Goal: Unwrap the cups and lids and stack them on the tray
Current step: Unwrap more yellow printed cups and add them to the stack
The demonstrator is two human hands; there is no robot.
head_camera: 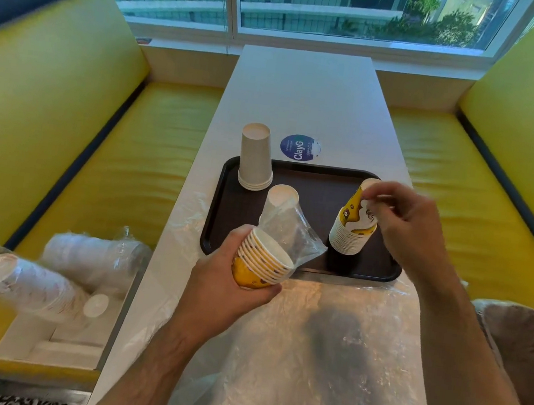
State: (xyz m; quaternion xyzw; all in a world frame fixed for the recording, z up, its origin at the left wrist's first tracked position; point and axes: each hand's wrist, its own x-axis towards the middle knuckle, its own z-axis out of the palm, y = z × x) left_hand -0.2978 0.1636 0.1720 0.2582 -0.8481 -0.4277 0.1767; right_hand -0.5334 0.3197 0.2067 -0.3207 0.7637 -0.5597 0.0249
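Crinkled clear plastic sheeting covers the near end of the white table. Above it the left hand grips a short stack of yellow cups, rims tilted up — just over the near edge of the dark tray. At the tray's right edge the right hand pinches the top of an upturned yellow stack. Plain white cups stand in its far left corner, a part-wrapped stack mid-tray.

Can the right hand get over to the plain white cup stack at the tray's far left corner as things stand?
Probably yes. The right hand is at the yellow stack, and the tray lies bare between it and the white cup stack. The part-wrapped white cups stand nearer.
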